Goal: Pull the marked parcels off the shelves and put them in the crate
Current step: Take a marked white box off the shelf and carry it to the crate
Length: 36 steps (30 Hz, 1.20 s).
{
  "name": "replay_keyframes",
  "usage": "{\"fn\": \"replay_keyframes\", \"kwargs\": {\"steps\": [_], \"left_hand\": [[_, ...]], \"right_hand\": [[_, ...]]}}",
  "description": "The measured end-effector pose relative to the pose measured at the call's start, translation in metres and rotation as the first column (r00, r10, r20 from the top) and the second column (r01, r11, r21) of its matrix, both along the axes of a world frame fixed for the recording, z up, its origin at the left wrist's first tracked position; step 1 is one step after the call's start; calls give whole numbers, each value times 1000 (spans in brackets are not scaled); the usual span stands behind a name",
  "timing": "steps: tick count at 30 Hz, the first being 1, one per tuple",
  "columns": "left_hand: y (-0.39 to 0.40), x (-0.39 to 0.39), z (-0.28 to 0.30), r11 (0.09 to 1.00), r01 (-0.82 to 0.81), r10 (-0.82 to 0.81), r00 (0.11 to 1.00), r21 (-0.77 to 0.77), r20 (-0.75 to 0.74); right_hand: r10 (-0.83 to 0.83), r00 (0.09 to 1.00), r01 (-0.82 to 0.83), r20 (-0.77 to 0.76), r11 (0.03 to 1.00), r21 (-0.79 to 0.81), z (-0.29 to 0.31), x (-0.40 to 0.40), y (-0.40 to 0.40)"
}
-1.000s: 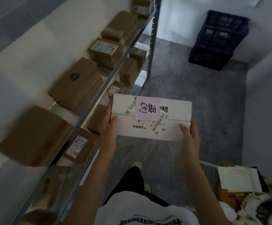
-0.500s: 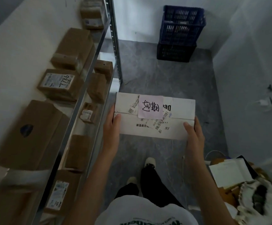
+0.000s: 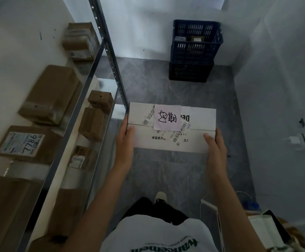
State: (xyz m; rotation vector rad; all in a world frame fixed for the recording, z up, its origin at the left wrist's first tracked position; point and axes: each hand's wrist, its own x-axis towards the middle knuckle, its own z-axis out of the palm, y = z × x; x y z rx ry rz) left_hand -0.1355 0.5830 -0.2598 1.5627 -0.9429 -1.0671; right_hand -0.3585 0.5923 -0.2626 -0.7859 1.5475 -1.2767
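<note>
A white parcel (image 3: pixel 199 137) with a pink handwritten note (image 3: pixel 167 117) and barcode labels is held level in front of me above the grey floor. My left hand (image 3: pixel 125 140) grips its left end with the thumb on top. My right hand (image 3: pixel 215 144) grips its right end the same way. The blue crate (image 3: pixel 196 51) stands on a darker crate against the far wall, straight ahead, with a few small items inside.
A metal shelf rack (image 3: pixel 109 57) runs along the left wall, holding several brown cardboard parcels, one marked 7786 (image 3: pixel 27 142). White walls close in on the right. Bags and papers (image 3: pixel 268 231) lie on the floor at the lower right.
The view has swung so the crate now sits straight ahead and closer. The shelves slid past on the left. Both hands keep the same hold on the parcel.
</note>
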Motion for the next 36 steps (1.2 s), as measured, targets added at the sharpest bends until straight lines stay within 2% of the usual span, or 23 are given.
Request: {"fn": "replay_keyframes", "kwargs": {"steps": [7,15,23,36], "left_hand": [[-86,-13,-14,1000,14,-15,1000,21,28],[-213,-16,-26,997,22,-24,1000,77,20],[-316,-26,-18,997,50,-51,999,51,14],[-504,-109,-34,995,-4,4,1000,103,-4]], "right_hand": [[-1,1000,1,3,999,32,-14,-15,-86],[-78,997,78,-7,996,38,-18,-16,-208],[-79,997,78,9,996,33,-10,-26,-305],[-54,998,53,26,998,42,-26,-112,-498]]}}
